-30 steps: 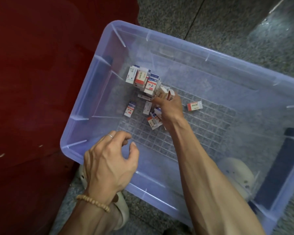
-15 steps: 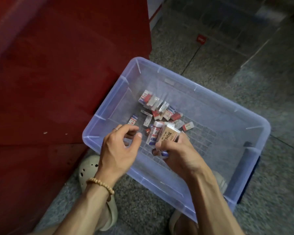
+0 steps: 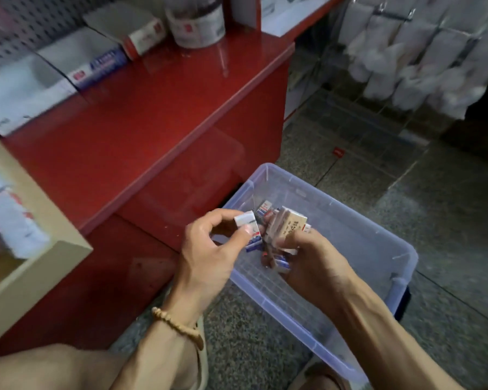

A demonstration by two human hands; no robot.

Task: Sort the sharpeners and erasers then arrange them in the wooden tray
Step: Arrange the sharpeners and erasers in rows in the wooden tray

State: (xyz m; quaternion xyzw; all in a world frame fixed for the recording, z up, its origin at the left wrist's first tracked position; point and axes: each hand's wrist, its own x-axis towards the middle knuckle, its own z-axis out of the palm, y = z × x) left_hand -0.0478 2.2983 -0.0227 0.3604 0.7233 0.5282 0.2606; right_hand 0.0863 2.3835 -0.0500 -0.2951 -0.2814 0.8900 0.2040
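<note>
Speckled grey stone floor (image 3: 364, 142), with a glossy red counter (image 3: 141, 119) along the left and white packets hanging on a wire rack (image 3: 423, 52) at upper right. On the counter top: white boxes (image 3: 54, 71) in a row and a round tub (image 3: 197, 23), all blurred. At far left, the corner of a pale wooden tray (image 3: 43, 257) holding white wrapped items, too smeared to name.

On the floor against the counter's base, a clear bluish plastic bin (image 3: 378, 249). Inside it, near the far left corner, a few small packaged erasers (image 3: 264, 208) visible just past the fingers — the rest hidden behind the hands.

Both hands held together over the bin's near left part. Left hand (image 3: 209, 249), beaded bracelet (image 3: 178, 326) at the wrist, curled with thumb and forefinger pinching a small white-and-blue eraser (image 3: 250, 229). Right hand (image 3: 313, 263) closed around a bundle of eraser packs (image 3: 288, 229), a beige pack with printed characters uppermost, red-and-blue ends poking out below the fingers. The two handfuls touching or nearly so; blur prevents telling which.

Bare knee (image 3: 34, 367) at bottom left, a pale sandal (image 3: 203, 358) beneath the left forearm.
</note>
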